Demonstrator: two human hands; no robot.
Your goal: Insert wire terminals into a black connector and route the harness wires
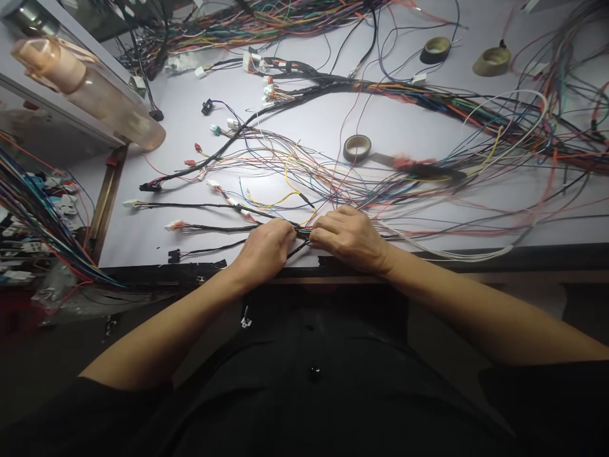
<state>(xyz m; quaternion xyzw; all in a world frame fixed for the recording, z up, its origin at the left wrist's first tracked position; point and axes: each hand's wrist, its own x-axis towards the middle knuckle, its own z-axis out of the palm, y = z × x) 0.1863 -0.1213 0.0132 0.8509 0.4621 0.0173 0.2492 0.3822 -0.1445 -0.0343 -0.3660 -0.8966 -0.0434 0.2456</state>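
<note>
Pale grey worktop (157, 241) fills the view, its dark front edge running just past the person's black-clad torso at the bottom. Nearest, both forearms reach in from below and meet at that edge. The left hand (265, 249) is curled closed, fingertips pinched on a bundle of wires (303, 232) where several coloured strands gather into one. The right hand (349, 238) is closed likewise on the same bundle, knuckles up, its fingertips almost touching those of the left. The held stretch lies low over the worktop, just inside the front edge, between the two hands.

Leftward from the left hand, black-wrapped branches (209, 227) fan out across the surface, each ending in a small white or black connector. To the right, loose thin strands in red, white, yellow and blue spread away from the right hand.

Beyond the hands, near the middle of the worktop, a roll of dark tape (357, 148) lies flat among the strands. A thick black-wrapped trunk (304, 95) of the harness arcs across behind it. Two more tape rolls (436, 49) sit at the far edge, well apart from the hands, and a dense tangle of coloured cable lies along the top. At far left, a rack of hanging wires (33, 209) stands beside the worktop, with a pale cylindrical fixture (85, 89) above it.
</note>
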